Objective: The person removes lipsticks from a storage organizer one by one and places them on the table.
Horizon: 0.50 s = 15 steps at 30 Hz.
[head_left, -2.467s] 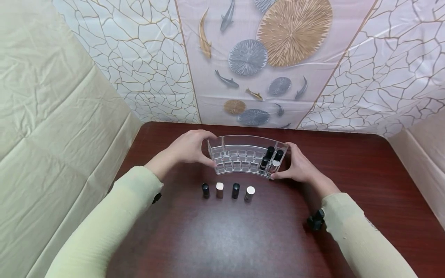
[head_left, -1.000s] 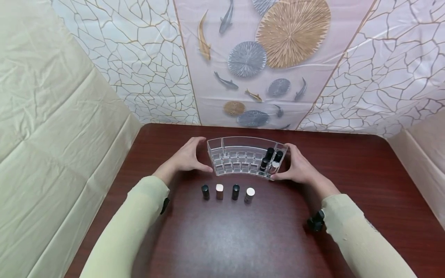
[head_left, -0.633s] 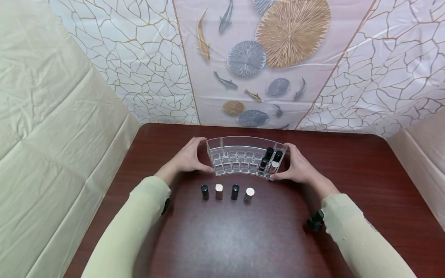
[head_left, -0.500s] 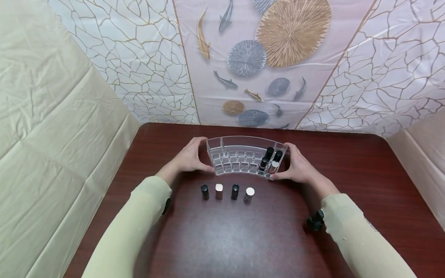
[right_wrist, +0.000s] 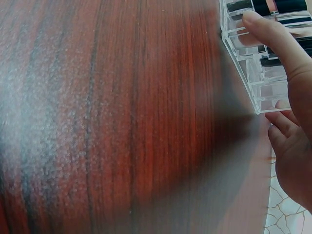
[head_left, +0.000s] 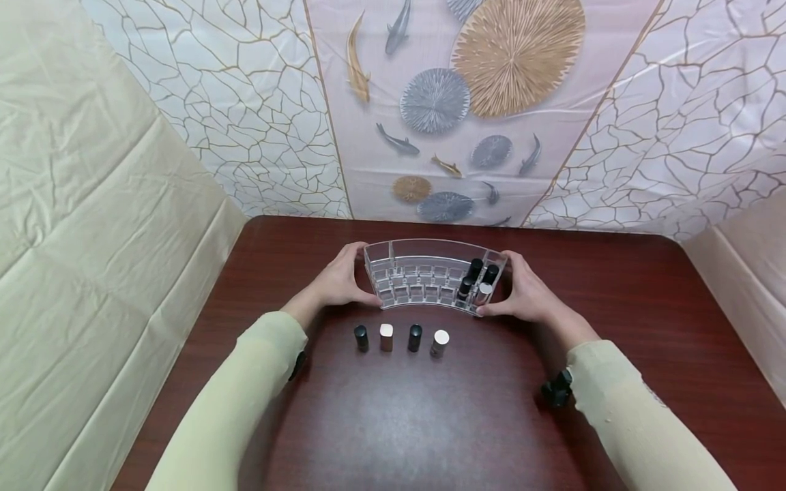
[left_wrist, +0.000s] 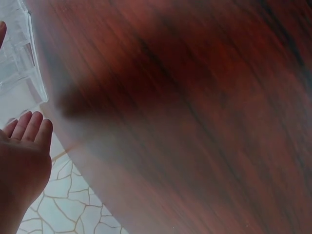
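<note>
A curved clear lipstick organizer (head_left: 424, 273) stands on the dark wood table. My left hand (head_left: 338, 278) is at its left end, thumb on the front corner and fingers at the back corner; the left wrist view shows those fingers (left_wrist: 34, 127) close to the clear wall. With thumb and fingers spread between front and back corners, my right hand (head_left: 529, 290) grips the right end. Several lipsticks fill its right-hand slots, including a black one (head_left: 490, 274) and a silver-capped one (head_left: 484, 293). The other slots hold nothing visible.
In front of the organizer, a row of lipsticks stands upright: a black one (head_left: 361, 338), a pale square-capped one (head_left: 386, 337), another black one (head_left: 415, 337) and a white-capped one (head_left: 439, 342). A patterned cloth (head_left: 264, 116) hangs behind the table.
My left hand came off the organizer's left end, stood slightly apart from it, and has moved right back onto its corners. My right hand, the organizer and the lipsticks look unmoved.
</note>
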{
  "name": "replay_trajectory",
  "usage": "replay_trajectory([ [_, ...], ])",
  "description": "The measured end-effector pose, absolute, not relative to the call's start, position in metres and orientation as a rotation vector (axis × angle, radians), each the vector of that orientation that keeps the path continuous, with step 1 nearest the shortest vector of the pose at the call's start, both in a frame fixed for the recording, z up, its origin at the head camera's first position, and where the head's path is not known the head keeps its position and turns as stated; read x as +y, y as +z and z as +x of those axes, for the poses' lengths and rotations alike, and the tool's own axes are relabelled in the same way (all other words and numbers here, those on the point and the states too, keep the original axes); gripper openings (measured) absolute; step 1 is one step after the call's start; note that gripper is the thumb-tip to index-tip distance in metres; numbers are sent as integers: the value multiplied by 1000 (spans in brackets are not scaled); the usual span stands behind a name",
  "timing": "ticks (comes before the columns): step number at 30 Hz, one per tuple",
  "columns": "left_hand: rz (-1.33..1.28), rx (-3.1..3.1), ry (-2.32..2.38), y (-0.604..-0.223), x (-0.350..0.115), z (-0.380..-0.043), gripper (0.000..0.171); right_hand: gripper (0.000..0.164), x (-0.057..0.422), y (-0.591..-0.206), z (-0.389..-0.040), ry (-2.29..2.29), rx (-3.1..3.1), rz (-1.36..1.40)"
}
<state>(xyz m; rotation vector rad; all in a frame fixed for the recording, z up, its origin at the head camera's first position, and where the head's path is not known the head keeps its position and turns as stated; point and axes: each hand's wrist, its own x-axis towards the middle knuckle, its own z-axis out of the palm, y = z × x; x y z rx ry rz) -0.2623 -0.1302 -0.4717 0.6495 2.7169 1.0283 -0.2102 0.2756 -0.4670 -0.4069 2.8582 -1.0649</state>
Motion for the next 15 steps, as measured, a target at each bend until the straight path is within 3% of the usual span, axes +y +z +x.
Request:
replay_trajectory([
  [15,610,2707,1055,-476,-125,-261,130,123,275,-466,-210,-1050,2874,-410],
])
